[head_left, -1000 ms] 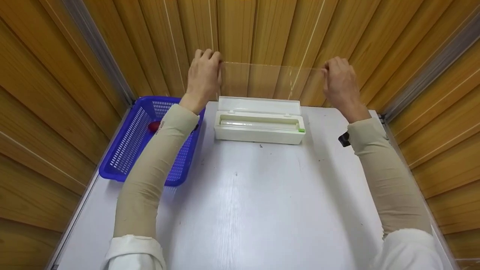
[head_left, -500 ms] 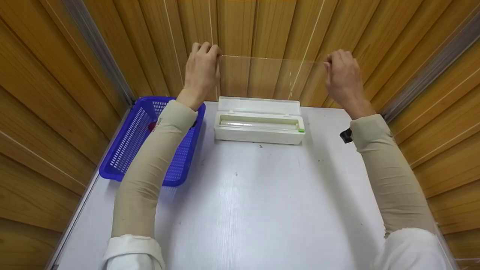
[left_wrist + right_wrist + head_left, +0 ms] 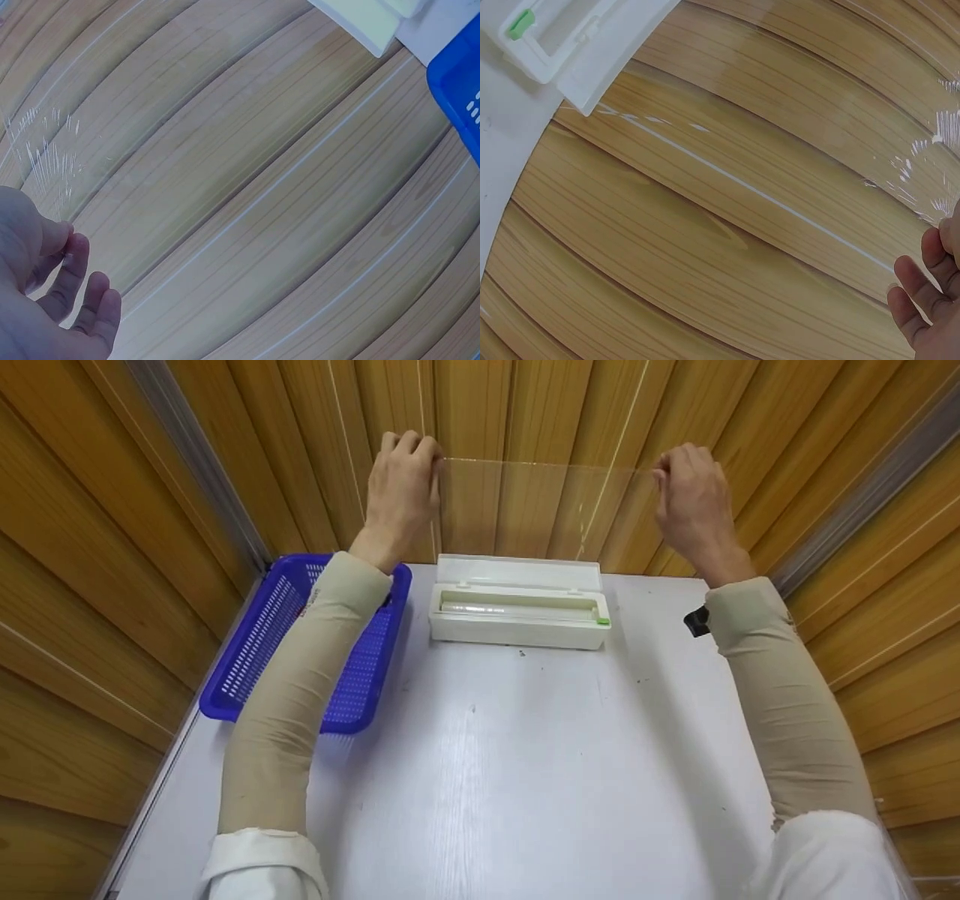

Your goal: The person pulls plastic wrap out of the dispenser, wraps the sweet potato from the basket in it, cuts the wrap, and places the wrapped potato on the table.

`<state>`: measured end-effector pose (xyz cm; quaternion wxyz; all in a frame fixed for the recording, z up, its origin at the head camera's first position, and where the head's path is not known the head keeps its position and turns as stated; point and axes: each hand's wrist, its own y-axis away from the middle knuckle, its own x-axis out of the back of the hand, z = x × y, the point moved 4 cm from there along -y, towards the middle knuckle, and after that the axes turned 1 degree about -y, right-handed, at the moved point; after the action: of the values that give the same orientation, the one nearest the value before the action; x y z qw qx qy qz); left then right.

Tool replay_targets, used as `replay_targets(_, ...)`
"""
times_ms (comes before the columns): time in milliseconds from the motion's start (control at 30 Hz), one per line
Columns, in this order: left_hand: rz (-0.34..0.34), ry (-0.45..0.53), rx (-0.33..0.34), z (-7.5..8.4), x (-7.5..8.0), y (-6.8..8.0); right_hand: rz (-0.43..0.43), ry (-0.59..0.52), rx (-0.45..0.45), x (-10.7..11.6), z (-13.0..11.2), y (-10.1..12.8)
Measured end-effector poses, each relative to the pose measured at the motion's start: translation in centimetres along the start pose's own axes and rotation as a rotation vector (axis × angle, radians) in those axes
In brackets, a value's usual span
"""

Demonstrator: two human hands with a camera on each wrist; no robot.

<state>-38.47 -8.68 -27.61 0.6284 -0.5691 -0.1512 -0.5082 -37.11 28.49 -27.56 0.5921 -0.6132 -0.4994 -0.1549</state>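
- Blue basket (image 3: pixel 255 660) — left of the frame, on the white table (image 3: pixel 525 780); the left forearm crosses over its right rim and hides most of the interior.
- Left hand (image 3: pixel 403 484) — upper centre-left, raised in front of the wood-panel wall (image 3: pixel 150 547). Fingers curled together, pinching the left top corner of the cling film (image 3: pixel 536 506). In the left wrist view the film is wrinkled just above the fingertips (image 3: pixel 75 255).
- Cling film — a clear sheet stretched taut between both hands, upper centre of the frame, running down toward the dispenser box (image 3: pixel 519 611) below it.
- Dispenser box — white, lid open, centre of the frame at the far edge of the table; the roll lies inside, and a green slider sits at the box's right end.
- Right hand (image 3: pixel 694 502) — upper centre-right, fingers curled, pinching the right top corner of the film; the right wrist view shows creases beside the fingertips (image 3: pixel 919 292).
- Progress (judgement): a length of film is drawn out and held taut; it appears uncut, since it is not yet separated from the roll. Cutting and use of the sheet are left.
- Change from the earlier frames: both hands are higher in the frame, and more film is out — box and basket unmoved.
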Motion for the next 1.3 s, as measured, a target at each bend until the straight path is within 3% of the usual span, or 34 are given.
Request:
replay_targets(733, 0.081, 0.002, -0.051, 1.0, 2.5, -0.4, 0.071, 0.005, 0.049, 1.9, -0.8, -0.9)
replay_targets(1300, 0.116, 0.043, -0.127, 2.1, 4.1, 1.7, 0.150, 0.001, 0.097, 3.6, -1.5, 1.5)
